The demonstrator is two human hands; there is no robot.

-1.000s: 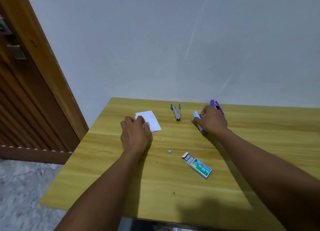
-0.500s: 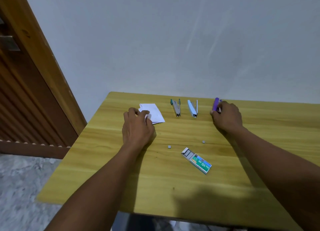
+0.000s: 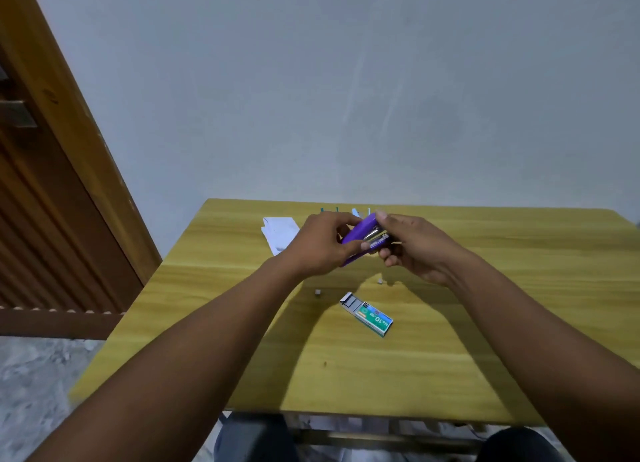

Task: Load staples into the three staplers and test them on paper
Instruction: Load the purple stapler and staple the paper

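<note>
Both hands hold the purple stapler (image 3: 362,231) in the air above the middle of the wooden table (image 3: 485,323). My left hand (image 3: 320,245) grips its near end and my right hand (image 3: 414,245) its far end, where metal parts show. The green stapler (image 3: 329,210) and the light blue stapler (image 3: 356,212) lie at the table's far edge, mostly hidden behind my hands. White paper sheets (image 3: 278,231) rest to the left of my hands. A green staple box (image 3: 369,314), its tray partly slid out, lies nearer to me.
Two small loose staple pieces (image 3: 317,292) (image 3: 380,281) lie on the wood between my hands and the box. A grey wall rises right behind the table. A brown wooden door (image 3: 52,184) stands at the left. The table's left edge drops to a marble floor.
My right hand picked the purple stapler up from the far edge and brought it to the middle. My left hand left the paper and took hold of the stapler too.
</note>
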